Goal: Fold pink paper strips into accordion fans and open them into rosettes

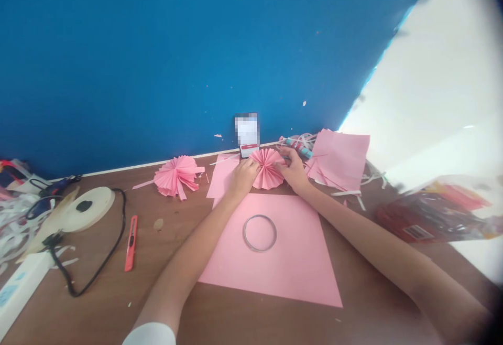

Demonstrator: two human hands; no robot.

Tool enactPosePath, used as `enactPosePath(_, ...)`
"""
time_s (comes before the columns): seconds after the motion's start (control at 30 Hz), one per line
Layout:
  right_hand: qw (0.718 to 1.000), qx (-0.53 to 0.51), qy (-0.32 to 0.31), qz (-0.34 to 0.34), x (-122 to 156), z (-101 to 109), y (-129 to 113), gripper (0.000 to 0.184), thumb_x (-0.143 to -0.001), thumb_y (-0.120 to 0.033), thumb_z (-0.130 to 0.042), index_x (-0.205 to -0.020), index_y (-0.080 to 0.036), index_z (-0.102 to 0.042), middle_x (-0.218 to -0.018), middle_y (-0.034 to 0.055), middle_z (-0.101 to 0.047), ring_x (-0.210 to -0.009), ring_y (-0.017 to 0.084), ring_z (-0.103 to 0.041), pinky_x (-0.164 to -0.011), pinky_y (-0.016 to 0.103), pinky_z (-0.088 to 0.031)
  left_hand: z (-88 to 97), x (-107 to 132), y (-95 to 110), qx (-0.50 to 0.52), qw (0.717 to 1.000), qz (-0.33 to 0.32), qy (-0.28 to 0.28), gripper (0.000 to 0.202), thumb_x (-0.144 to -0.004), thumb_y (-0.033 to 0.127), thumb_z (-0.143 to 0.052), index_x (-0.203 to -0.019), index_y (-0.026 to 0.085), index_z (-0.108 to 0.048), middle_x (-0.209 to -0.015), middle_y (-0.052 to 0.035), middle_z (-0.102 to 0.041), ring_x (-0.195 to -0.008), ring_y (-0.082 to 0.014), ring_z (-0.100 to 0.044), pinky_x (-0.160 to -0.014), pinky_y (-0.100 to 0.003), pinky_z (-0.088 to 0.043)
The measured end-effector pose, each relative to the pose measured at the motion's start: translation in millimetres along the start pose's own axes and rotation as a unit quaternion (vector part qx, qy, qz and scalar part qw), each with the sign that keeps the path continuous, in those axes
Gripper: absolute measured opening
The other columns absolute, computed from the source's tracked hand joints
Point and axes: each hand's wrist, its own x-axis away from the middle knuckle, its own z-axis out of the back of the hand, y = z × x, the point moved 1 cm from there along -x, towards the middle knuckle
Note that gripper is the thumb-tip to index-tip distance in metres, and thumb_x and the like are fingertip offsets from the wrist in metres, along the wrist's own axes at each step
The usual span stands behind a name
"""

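A round pleated pink paper rosette (267, 171) is spread between my two hands near the back of the table. My left hand (244, 176) grips its left edge, fingers closed on the folds. At its right side, my right hand (293, 168) pinches the rim between thumb and fingers. Below them lies a large pink paper sheet (239, 261), with a thin metal ring (260, 250) resting flat on it. Another pleated pink rosette (176, 177) with loose paper strips sits to the left. Directly behind my hands a phone (249, 151) leans against the blue wall.
A red box cutter (131, 243) lies at left, near a black cable (118, 250), a tape roll (92, 206) and a white power strip (23, 287). Stacked pink sheets (341, 159) are at right, with a plastic package (440, 211) beyond. The blue wall (157, 72) bounds the back.
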Motion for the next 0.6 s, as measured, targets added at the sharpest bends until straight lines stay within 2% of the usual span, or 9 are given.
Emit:
enactPosePath(0.1, 1.0, 0.014, 0.001, 0.002, 0.4, 0.3, -0.4, 0.043, -0.068, -0.025, -0.063, -0.11, -0.022, -0.054, -0.106, 0.006, -0.061, -0.084, 0.018, -0.06, -0.078, 0.034, -0.049, 0.1, -0.8, -0.4, -0.008, 1.0, 0.001, 0.003, 0.021, -0.091, 0.026, -0.046, -0.078, 0.018, -0.059, -0.081, -0.0067, -0.056, -0.08, -0.0194, -0.052, -0.071, -0.031, -0.037)
enactPosePath(0.3, 0.999, 0.033, -0.005, -0.006, -0.4, 0.9, 1.5, 0.032, -0.071, -0.023, -0.057, -0.103, -0.022, -0.056, -0.084, 0.0, -0.058, -0.066, 0.013, -0.052, -0.065, 0.028, -0.044, 7.1, -1.6, 3.0, -0.015, 0.998, 0.036, -0.04, 0.017, -0.091, 0.024, -0.044, -0.08, 0.019, -0.057, -0.088, -0.0046, -0.058, -0.084, -0.0165, -0.052, -0.07, -0.028, -0.036)
enactPosePath(0.43, 1.0, 0.011, -0.026, -0.008, -0.4, 0.9, 1.6, 0.029, -0.074, -0.026, -0.057, -0.103, -0.023, -0.056, -0.076, -0.002, -0.054, -0.063, 0.013, -0.049, -0.06, 0.026, -0.042, 11.7, -1.3, 7.6, -0.021, 0.996, 0.073, -0.045, 0.013, -0.088, 0.022, -0.046, -0.08, 0.019, -0.056, -0.088, -0.0033, -0.059, -0.083, -0.015, -0.054, -0.068, -0.027, -0.036)
enactPosePath(0.6, 0.999, -0.002, -0.044, -0.014, -0.2, 0.3, 3.0, 0.018, -0.075, -0.029, -0.059, -0.091, -0.021, -0.057, -0.075, -0.0006, -0.056, -0.066, 0.014, -0.052, -0.063, 0.027, -0.044, 14.4, -0.9, 11.0, -0.027, 0.993, 0.107, -0.045, 0.012, -0.087, 0.022, -0.047, -0.08, 0.019, -0.056, -0.088, -0.0021, -0.06, -0.08, -0.0142, -0.054, -0.064, -0.027, -0.034)
